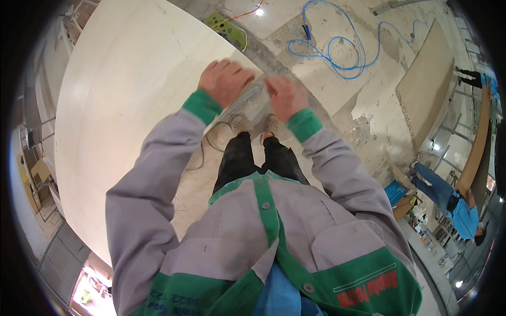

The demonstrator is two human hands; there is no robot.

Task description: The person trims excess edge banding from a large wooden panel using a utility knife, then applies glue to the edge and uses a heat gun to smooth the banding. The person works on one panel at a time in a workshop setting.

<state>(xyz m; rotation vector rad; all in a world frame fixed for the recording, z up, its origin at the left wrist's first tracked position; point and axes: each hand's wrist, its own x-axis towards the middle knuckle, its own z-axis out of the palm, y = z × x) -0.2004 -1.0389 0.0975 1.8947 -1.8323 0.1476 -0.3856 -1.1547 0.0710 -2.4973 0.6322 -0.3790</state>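
My left hand (225,82) is over the near corner of a large pale board (121,100), its fingers curled in and a little blurred. Just right of that corner is my right hand (288,97), also closed and smeared at the fingertips. A gap separates the two hands. Whatever they may pinch is hidden or too small to make out. Both wrists have green cuffs on grey sleeves. Below the hands are my two shoes (239,124) on the floor, with a dark cable (202,152) beside them.
A blue hose (337,65) lies coiled on the stained floor (337,105). Past the board's far edge is a green perforated piece (226,31). On the right are a flat brown sheet (429,79) and a person in blue (448,203) beside a long brown panel (477,142).
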